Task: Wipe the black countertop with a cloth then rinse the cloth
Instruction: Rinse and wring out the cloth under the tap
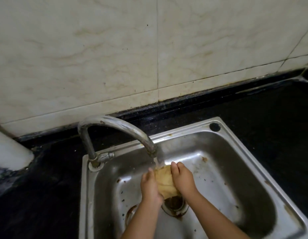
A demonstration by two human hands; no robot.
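Centrally, a crumpled tan-yellow cloth point(164, 182) was pressed between two bare hands above the basin of a stainless-steel sink point(239, 169), directly over the rust-stained round drain point(174, 205). The left hand point(150, 187) closed its grip on the cloth's left side, fingers pointing toward the wall; the right hand point(181, 178) closed its grip on the right side, fingertips reaching the cloth's far edge. A stream of water point(157, 160) fell from the curved, tarnished metal tap point(115, 125) onto the far end of the cloth. The tap rose from the sink's back-left corner, where a short lever point(106, 155) projected from its base. The black stone worktop point(270, 121) surrounded the sink and met a cream marbled tile wall point(98, 57) behind.
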